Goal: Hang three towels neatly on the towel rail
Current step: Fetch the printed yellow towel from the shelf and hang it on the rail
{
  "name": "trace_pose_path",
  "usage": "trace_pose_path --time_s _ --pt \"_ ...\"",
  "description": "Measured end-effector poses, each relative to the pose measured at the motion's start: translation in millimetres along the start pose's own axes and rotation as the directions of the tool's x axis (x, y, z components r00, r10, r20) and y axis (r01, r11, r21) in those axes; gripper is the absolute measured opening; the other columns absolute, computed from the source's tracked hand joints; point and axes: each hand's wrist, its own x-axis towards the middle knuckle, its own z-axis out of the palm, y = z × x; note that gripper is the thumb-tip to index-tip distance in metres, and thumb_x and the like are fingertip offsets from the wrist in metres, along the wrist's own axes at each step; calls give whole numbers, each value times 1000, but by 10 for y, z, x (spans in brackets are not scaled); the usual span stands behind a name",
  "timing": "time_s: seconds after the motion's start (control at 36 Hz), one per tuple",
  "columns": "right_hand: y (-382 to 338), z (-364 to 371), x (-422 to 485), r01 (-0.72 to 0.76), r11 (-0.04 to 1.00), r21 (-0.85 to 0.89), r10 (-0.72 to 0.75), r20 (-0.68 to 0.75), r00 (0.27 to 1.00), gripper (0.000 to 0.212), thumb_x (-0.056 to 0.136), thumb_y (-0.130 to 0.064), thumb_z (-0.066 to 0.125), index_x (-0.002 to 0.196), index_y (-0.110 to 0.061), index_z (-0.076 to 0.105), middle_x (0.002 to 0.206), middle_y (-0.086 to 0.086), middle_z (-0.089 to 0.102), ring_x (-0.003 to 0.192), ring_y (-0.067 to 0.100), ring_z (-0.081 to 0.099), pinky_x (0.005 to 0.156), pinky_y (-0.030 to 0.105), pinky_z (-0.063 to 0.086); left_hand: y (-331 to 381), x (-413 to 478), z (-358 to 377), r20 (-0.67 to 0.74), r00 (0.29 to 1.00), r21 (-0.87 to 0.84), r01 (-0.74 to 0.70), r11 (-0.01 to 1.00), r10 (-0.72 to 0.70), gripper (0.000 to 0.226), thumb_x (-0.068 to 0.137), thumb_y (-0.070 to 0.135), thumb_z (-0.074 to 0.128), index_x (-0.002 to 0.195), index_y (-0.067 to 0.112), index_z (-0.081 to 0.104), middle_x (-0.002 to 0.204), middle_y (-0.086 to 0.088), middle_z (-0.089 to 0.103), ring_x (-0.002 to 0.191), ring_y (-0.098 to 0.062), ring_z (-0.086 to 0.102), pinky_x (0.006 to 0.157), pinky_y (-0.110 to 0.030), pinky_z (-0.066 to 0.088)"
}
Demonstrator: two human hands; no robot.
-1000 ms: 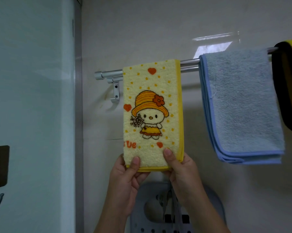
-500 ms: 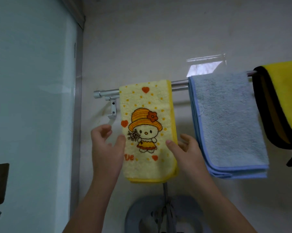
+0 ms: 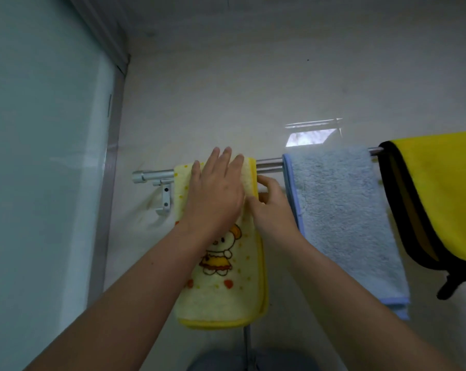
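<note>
A metal towel rail (image 3: pixel 269 165) runs across the wall. Three towels hang over it: a pale yellow cartoon towel (image 3: pixel 226 285) at the left, a light blue towel (image 3: pixel 341 210) in the middle, and a bright yellow towel with black trim (image 3: pixel 440 188) at the right. My left hand (image 3: pixel 215 194) lies flat with straight fingers on the top of the cartoon towel, over the rail. My right hand (image 3: pixel 273 207) pinches that towel's right edge just under the rail, in the gap before the blue towel.
A frosted glass panel (image 3: pixel 39 156) with a metal frame stands close on the left. The rail's bracket (image 3: pixel 165 196) is fixed to the wall beside the cartoon towel. A grey object (image 3: pixel 226 360) shows at the bottom edge.
Both hands rose from the cartoon towel's bottom hem to its top at the rail. My left hand now lies flat on it and my right pinches its right edge. The view tilted upward.
</note>
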Motion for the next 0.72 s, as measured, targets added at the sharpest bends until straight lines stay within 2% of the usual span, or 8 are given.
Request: trace_pose_path --time_s 0.14,0.22,0.28,0.42,0.53,0.61,0.67,0.72 --pt "-16 83 32 31 1000 -2 -31 12 999 22 93 -27 47 114 -34 47 83 -15 57 78 6 60 65 27 52 -75 -39 47 -1 1000 -17 25 1000 -25 54 94 29 29 146 21 15 156 -4 16 144 -20 9 113 -46 8" --pt "-51 132 56 50 998 -32 -48 41 998 28 94 -22 46 122 -28 48 83 -18 54 78 2 56 69 27 52 -108 -56 57 -22 998 -25 60 998 -61 55 94 30 31 146 21 16 156 -3 17 144 -19 9 113 -48 8" --pt "-78 145 58 58 997 -57 -54 62 997 30 94 -22 45 123 -27 47 81 -20 51 74 0 53 63 20 49 -123 -73 58 -31 996 -32 86 996 -87 54 94 30 31 146 21 18 155 -3 18 144 -19 9 113 -48 8" --pt "-167 39 0 5 999 -36 -1 109 994 38 92 -24 50 129 -27 42 91 -10 58 79 7 58 64 23 51 -79 -86 28 -34 991 -92 124 988 -127 52 95 27 32 145 20 21 155 -4 19 144 -20 9 113 -47 4" --pt "-263 -200 -67 47 996 -80 -39 102 994 41 89 -26 53 128 -28 40 98 -12 47 75 -1 48 54 13 34 104 -83 -45 -125 980 -238 121 964 -154 47 93 20 39 139 11 35 148 -12 32 140 -27 22 113 -45 13" --pt "-340 -434 -103 110 988 -106 -101 85 991 31 88 -23 53 117 -29 45 106 -9 48 83 -1 49 59 14 36 306 -89 -93 -271 957 -318 15 948 -106 36 82 16 45 114 3 55 119 -17 57 113 -33 49 95 -39 35" --pt "-379 -590 -107 143 981 -130 -138 44 989 29 87 -17 52 115 -25 48 103 -9 51 82 -5 48 63 14 39 425 -90 -112 -330 939 -336 -21 942 -97 27 78 15 50 100 2 58 101 -15 60 95 -30 54 79 -31 36" --pt "-380 -775 -106 157 972 -173 -165 -31 986 27 87 -13 51 112 -21 50 101 -9 52 81 -7 48 64 12 39 553 -79 -97 -335 936 -383 -27 924 -112 21 79 15 57 97 3 58 95 -13 59 88 -28 54 73 -26 33"
